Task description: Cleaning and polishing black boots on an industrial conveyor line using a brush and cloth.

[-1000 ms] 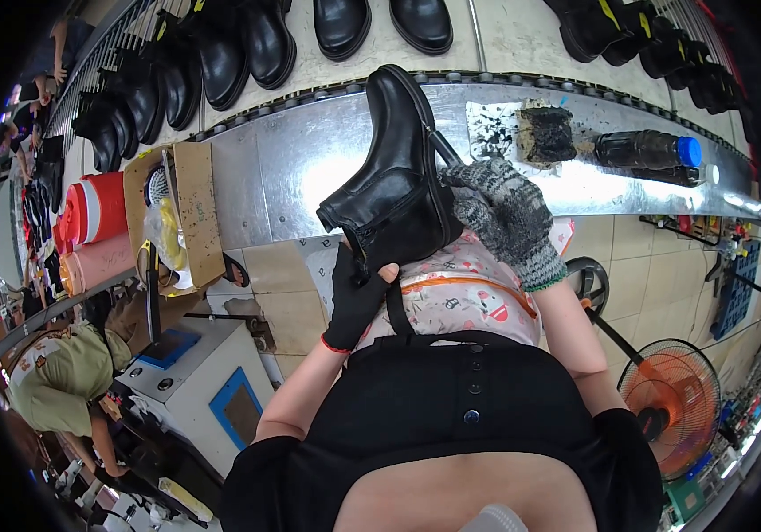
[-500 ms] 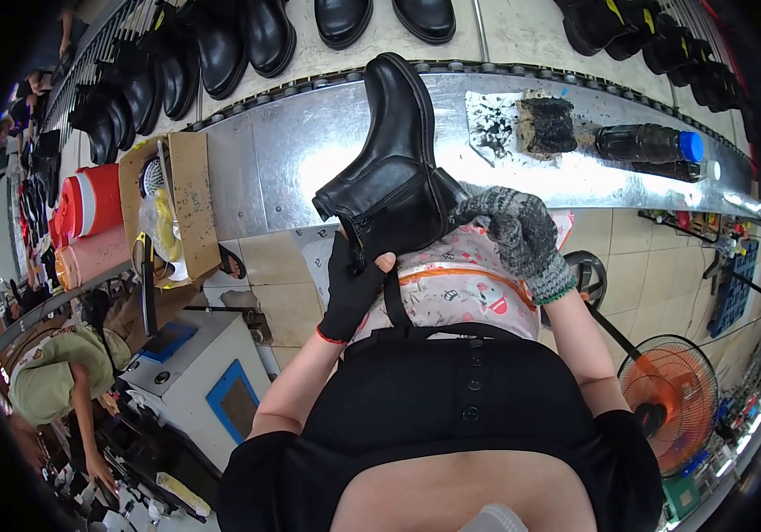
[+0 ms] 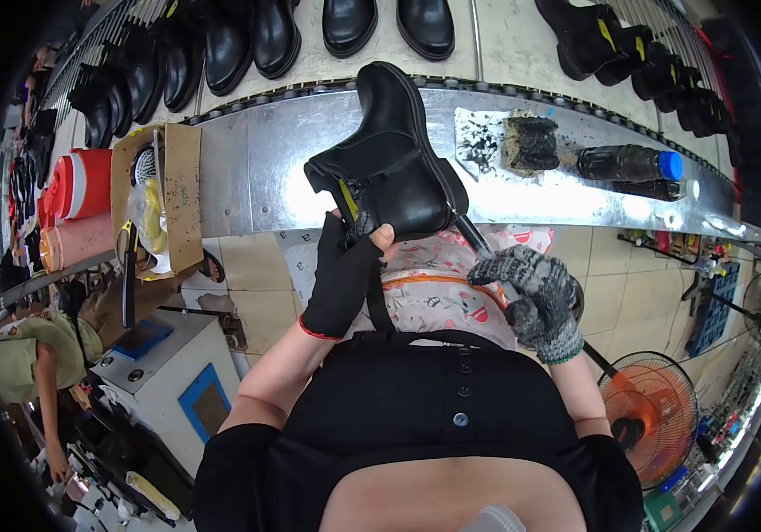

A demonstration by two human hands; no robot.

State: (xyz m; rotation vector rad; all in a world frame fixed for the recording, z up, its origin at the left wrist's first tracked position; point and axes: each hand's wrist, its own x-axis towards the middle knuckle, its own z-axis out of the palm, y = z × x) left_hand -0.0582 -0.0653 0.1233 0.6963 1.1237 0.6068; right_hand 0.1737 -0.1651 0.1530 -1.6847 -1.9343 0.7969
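Note:
A black leather ankle boot (image 3: 389,115) lies on its side across the near edge of the metal bench, toe pointing away from me. Its side opening gapes and shows some yellow inside. My left hand (image 3: 341,275), in a black glove with bare fingertips, grips the boot at the shaft and heel side. In a grey knitted glove, my right hand (image 3: 531,297) closes on a slim dark stick-like tool (image 3: 471,234). The tool's tip meets the sole edge near the heel; its exact kind is unclear.
On the metal bench (image 3: 256,168) are a black-stained sponge block (image 3: 529,144) on a smeared sheet and a blue-capped bottle of dark liquid (image 3: 620,163). Boots line the conveyor (image 3: 478,62) beyond. A cardboard box (image 3: 181,191) stands left, an orange fan (image 3: 651,417) right.
The boot's opening has spread, showing yellow inside. My right hand has drawn back toward me and right, so the slim tool now shows between it and the boot.

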